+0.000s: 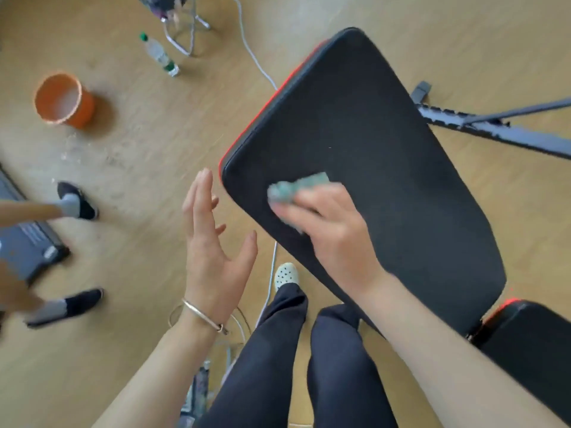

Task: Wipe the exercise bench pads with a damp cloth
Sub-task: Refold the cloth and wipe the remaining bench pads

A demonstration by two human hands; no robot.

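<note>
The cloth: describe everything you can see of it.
The cloth is small, teal-green with paler patches, bunched up and smeared by motion blur. It lies on the large black pad, close to the pad's left corner nearest the person. The right hand covers its near half, fingers laid across it and pressing it onto the pad; the far end sticks out past the fingers. Dampness cannot be judged.

Both arms out — left grip (210, 257) splayed, right grip (333, 230) pressing flat.
</note>
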